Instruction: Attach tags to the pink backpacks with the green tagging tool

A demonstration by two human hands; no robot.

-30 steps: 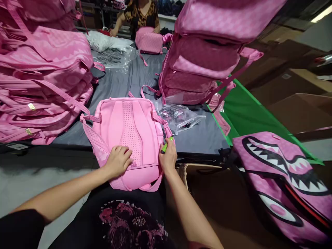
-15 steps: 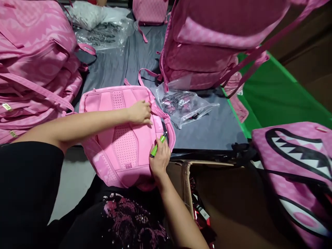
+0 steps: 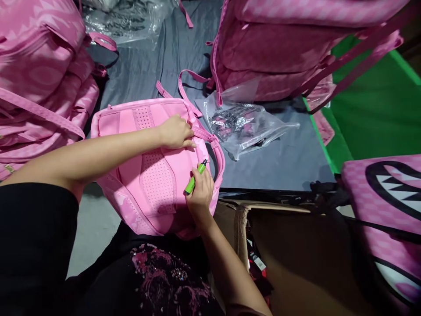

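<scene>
A pink backpack point(image 3: 126, 131) lies with its padded, perforated back panel facing up, partly on the table edge and partly over my lap. My left hand point(image 3: 176, 131) reaches across the panel, fingers closed on the seam at the bag's right side. In my right hand point(image 3: 202, 191) is a green pen-shaped tool point(image 3: 194, 179) with a black tip, which points up toward the bag's side edge. A pink shoulder strap point(image 3: 217, 158) loops out just right of both hands. The undersides of my left fingertips are hidden.
Pink backpacks stand at the left point(image 3: 49, 74) and back right point(image 3: 259, 52). A clear plastic bag point(image 3: 246, 127) lies on the grey cloth-covered table point(image 3: 276, 162). An open cardboard box point(image 3: 243, 228), a green bin point(image 3: 368, 109) and a shark-mouth backpack point(image 3: 381, 197) are at the right.
The view has tipped down and shifted slightly left. My left hand keeps its hold on the bag, and the green tool in my right hand has moved a little nearer to it.
</scene>
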